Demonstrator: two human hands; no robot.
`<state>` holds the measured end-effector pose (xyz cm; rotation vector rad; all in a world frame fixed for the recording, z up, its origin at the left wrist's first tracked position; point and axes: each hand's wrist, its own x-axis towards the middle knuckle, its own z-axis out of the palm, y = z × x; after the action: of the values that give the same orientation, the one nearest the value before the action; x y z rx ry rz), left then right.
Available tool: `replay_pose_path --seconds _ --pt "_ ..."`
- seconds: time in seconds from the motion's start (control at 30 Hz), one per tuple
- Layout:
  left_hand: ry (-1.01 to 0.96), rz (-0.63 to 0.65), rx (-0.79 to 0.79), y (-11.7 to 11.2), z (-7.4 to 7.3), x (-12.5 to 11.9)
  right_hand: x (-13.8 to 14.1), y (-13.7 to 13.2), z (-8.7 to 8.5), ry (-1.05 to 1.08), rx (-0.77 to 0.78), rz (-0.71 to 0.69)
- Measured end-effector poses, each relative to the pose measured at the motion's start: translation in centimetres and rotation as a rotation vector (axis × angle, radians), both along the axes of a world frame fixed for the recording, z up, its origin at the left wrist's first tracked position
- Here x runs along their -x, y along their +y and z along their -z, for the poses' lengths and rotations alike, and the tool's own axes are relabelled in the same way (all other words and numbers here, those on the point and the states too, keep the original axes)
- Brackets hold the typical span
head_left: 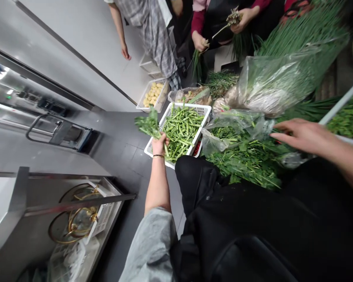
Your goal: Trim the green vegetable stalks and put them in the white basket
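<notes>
My left hand (pixel 160 144) is closed around the stems of a bunch of leafy greens (pixel 148 123). The leaves point away from me, over the left edge of a white crate (pixel 206 113). Many trimmed green stalks (pixel 182 129) fill that crate. On the other side, my right hand (pixel 298 134) has its fingers stretched out at the edge of a clear plastic bag (pixel 254 124); whether they touch it I cannot tell. Below the bag lies a heap of loose leafy greens (pixel 247 160), close to my knees.
Potatoes fill a white basket (pixel 164 96) farther off. A big bag of long green scallions (pixel 279 82) lies at the right. A co-worker's hands (pixel 239 21) hold scallions; another person in checked trousers (pixel 160 39) stands nearby. A steel shelf (pixel 117 192) stands at left.
</notes>
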<state>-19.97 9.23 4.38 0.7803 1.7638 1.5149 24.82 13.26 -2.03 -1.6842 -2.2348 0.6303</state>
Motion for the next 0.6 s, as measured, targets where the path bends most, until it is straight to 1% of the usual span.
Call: replay_pose_path --seconds 0.03,0.1,0.13,0.17,0.2,0.23,0.3,0.37,0.4,0.43,0.47,0.53,0.57,0.6 --pt "-0.100 0.137 0.025 -0.4 0.2 -1.8 2.4 -0.6 -1.2 0.150 0.080 -0.028" --pt "-0.341 0.452 0.078 -1.5 0.8 -6.2 7.1 -1.5 -3.3 0.451 0.294 -0.098" --pt "-0.444 0.564 0.101 -2.1 1.1 -8.5 9.1 -1.8 -4.0 0.583 0.390 -0.161" --pt "-0.528 0.649 0.124 -2.6 1.3 -10.6 10.9 -2.0 -4.4 0.691 0.458 -0.181" --pt "-0.603 0.689 0.133 -3.1 1.6 -12.5 12.3 -2.0 -4.6 0.790 0.492 -0.190" --pt "-0.666 0.703 0.138 -3.5 1.7 -14.0 13.3 -2.0 -4.6 0.877 0.505 -0.176" --pt "-0.750 0.678 0.119 -4.3 1.8 -16.0 14.1 -1.8 -4.2 0.996 0.505 -0.138" --pt "-0.768 0.650 0.081 -5.1 1.8 -17.0 13.9 -1.9 -3.7 1.044 0.501 -0.122" --pt "-0.757 0.638 0.051 -5.5 1.9 -17.2 13.5 -2.1 -3.6 1.036 0.484 -0.128" --pt "-0.737 0.620 0.018 -5.8 1.9 -17.5 13.2 -2.5 -3.6 1.007 0.427 -0.124" --pt "-0.711 0.590 -0.014 -6.1 2.0 -17.7 13.0 -3.0 -3.8 0.958 0.320 -0.107" --pt "-0.648 0.482 -0.059 -6.4 2.2 -18.1 12.8 -4.5 -4.5 0.809 0.004 -0.102" --pt "-0.618 0.422 -0.070 -6.4 2.3 -18.3 12.8 -5.3 -4.9 0.727 -0.150 -0.137" --pt "-0.596 0.369 -0.075 -6.4 2.4 -18.4 12.8 -5.9 -5.3 0.655 -0.264 -0.191"
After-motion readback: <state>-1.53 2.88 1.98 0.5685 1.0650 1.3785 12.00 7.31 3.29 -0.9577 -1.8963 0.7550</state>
